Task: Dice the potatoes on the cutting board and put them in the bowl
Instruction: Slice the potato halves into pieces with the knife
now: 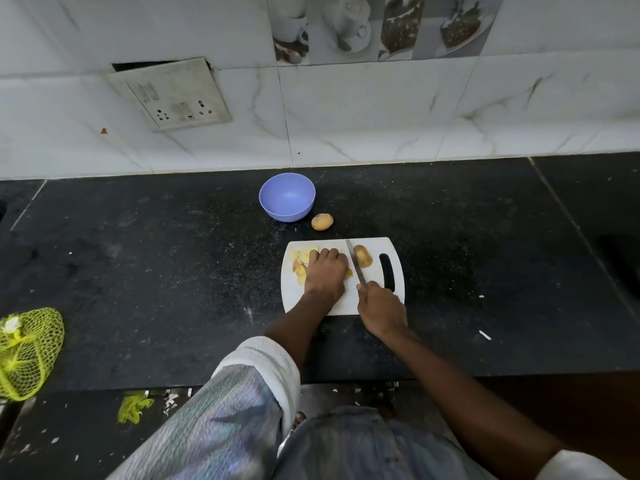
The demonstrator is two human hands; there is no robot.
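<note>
A white cutting board [377, 303] lies on the black counter. My left hand [325, 273] lies knuckles up over cut potato pieces [302, 263], and what its fingers hold is hidden. My right hand [381, 308] grips the handle of a knife [356, 263], whose blade points away from me between my left hand and a potato half [363, 256]. A whole potato [322, 222] sits on the counter beyond the board. Next to it stands the empty purple bowl [287, 197].
A yellow mesh bag [27, 351] lies at the counter's left front edge. The tiled wall [381, 116] with a socket plate [173, 93] rises behind the bowl. The counter's front edge [450, 374] runs just below my forearms. Small white scraps [485, 335] lie right of the board.
</note>
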